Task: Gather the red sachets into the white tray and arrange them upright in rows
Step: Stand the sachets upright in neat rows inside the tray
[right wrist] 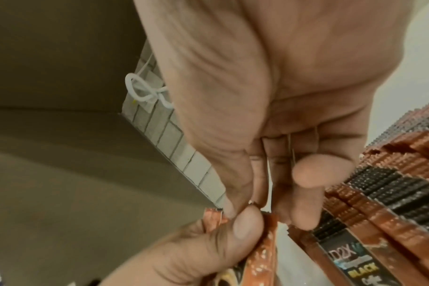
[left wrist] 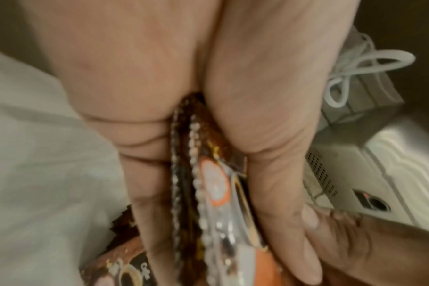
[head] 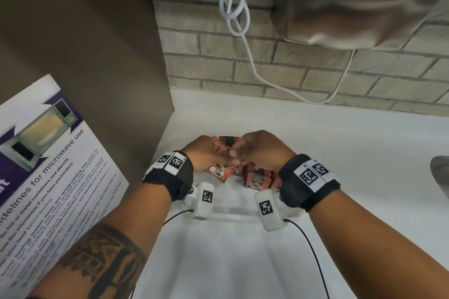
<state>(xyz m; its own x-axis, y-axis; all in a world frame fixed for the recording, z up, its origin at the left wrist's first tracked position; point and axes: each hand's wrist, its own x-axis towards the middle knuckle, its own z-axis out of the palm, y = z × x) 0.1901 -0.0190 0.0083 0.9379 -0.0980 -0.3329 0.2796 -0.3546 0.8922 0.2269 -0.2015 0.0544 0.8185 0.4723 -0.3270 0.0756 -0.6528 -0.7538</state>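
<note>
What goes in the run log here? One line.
left hand: grips sachet bundle | right hand: fingertips at bundle top | row of sachets: upright in tray

Glossy foil sachets, red and black, crimped along serrated edges, at 6 o'clock of centre. Smooth white plastic tray, slightly shiny, just below. Matt white counter at 3 o'clock. Rough, matt brick wall at 12 o'clock. Brushed metal dryer, satin sheen, at 1 o'clock. Smooth white plastic cord. Glossy printed paper poster at 9 o'clock. Black cloth wristbands.
</note>
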